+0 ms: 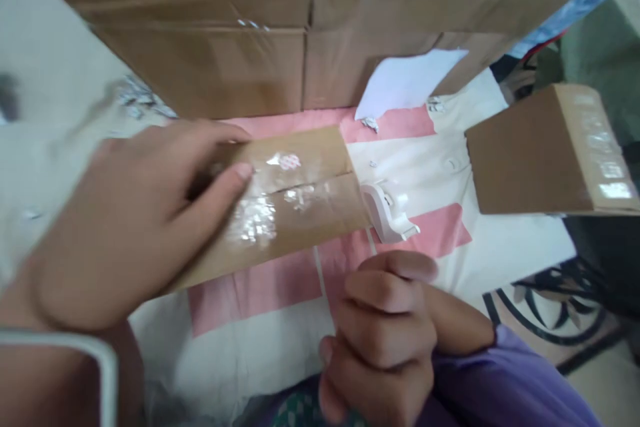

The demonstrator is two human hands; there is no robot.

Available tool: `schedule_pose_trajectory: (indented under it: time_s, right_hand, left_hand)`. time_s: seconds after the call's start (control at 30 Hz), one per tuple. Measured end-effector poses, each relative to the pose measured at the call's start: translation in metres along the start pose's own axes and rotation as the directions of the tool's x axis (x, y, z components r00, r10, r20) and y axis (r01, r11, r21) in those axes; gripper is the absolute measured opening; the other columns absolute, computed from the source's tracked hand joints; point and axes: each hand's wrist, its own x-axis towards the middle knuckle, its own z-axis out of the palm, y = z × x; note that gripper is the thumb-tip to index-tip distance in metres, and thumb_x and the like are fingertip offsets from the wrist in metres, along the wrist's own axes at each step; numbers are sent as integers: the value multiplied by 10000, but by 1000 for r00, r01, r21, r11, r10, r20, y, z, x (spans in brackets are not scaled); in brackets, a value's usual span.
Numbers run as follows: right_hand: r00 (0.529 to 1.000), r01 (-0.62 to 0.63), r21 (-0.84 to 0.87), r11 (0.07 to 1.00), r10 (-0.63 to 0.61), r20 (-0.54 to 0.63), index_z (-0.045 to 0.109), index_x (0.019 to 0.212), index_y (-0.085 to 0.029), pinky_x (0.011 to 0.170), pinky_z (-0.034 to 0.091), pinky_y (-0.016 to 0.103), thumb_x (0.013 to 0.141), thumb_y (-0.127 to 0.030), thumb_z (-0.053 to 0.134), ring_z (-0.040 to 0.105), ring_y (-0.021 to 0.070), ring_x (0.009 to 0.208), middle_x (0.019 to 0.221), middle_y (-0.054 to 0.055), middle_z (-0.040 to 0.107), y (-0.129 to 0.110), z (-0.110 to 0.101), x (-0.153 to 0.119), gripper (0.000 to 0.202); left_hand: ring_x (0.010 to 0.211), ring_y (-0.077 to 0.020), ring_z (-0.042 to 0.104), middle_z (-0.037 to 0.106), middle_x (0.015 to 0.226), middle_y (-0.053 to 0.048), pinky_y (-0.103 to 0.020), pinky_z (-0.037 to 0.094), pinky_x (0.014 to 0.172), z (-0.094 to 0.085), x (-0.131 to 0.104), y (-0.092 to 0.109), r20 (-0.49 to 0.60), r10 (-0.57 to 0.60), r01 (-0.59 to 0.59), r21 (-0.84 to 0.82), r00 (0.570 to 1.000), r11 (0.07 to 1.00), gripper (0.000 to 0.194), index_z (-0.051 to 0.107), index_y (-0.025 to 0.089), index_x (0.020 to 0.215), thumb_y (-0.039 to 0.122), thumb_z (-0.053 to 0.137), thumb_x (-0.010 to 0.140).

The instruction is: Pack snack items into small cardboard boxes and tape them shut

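Observation:
My left hand [145, 213] grips a small taped cardboard box [310, 207], its thumb pressed on the top face and the other fingers over the far edge. Shiny clear tape and a small pink-and-white mark show on that face. My right hand [383, 340] is curled into a fist in front of the box, apart from it. Whatever that fist may hold is hidden. Between the fist and the box's right end, a white tape dispenser [387, 213] lies on the pink and white cloth [280, 287].
Large taped cardboard boxes [215, 67] form a wall at the back. A white paper sheet [407, 83] leans against them. Another cardboard box [530, 157] stands at the right. Crumpled scraps [143, 97] lie at the left, and a pale curved bar [103, 353] crosses the lower left corner.

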Motion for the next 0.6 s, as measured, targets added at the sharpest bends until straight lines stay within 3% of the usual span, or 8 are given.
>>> schedule_pose_trajectory:
  time_s: [0.03,0.1,0.13,0.17,0.33,0.47,0.53,0.6]
  right_hand:
    - [978,166,8,986,-164,-128,643,834,-374,650,414,382,943,-416,630,442,125,483,502,-87,426,1,3,11,117]
    - [820,487,-33,873,-470,-328,641,802,-312,634,385,374,912,-263,609,473,124,532,565,-73,494,2,4,31,124]
    - [753,586,-44,809,-563,-341,639,786,-274,617,372,365,889,-198,602,485,125,559,596,-59,521,3,5,39,134]
    - [727,642,-25,766,-618,-300,638,779,-241,595,358,354,876,-158,595,490,127,580,619,-44,539,5,8,45,135]
    - [761,648,170,742,-625,-171,616,855,-156,504,317,307,932,-148,515,404,138,551,585,-27,497,8,42,51,127]
    - [819,573,151,806,-567,-86,569,902,-184,540,398,284,902,-128,579,462,145,568,626,-29,539,7,62,44,57]
    - [850,526,132,840,-524,-50,559,942,-190,607,455,281,876,-102,603,502,146,593,655,-23,564,7,63,43,118]
    - [874,482,137,865,-485,-12,545,962,-197,650,479,281,880,-91,578,510,148,605,657,-21,571,5,61,44,138]
  left_hand:
    - [1075,-250,666,689,1097,67,-457,456,1009,-3,0,3,28,51,-51,1,998,999,484,667,315,1162,634,385,933]
    - [1117,-280,654,700,1189,32,-477,455,1006,-6,0,5,50,115,-114,-13,992,993,369,642,296,1172,502,408,974]
    - [1128,-291,649,703,1198,16,-487,447,1012,-6,0,5,40,112,-112,-18,993,994,317,641,292,1161,455,440,978]
    - [1127,-301,648,709,1186,1,-496,441,1012,-4,1,5,37,105,-105,-16,994,994,274,641,291,1152,421,474,977]
    - [1085,-309,652,730,1106,-32,-516,442,991,-4,-1,6,47,106,-103,-60,993,993,195,655,302,1127,354,540,978]
    - [1100,-279,651,739,1145,-16,-489,456,1010,-25,-2,4,7,120,-117,-180,993,977,169,675,311,1067,348,536,978]
    - [1078,-255,662,748,1127,2,-458,470,1003,-36,4,-11,-36,68,-75,-258,997,963,158,687,309,1035,325,549,961]
    - [1012,-228,679,757,1056,14,-402,495,937,-38,14,-40,-102,-30,-7,-338,994,941,140,697,292,982,297,567,933]
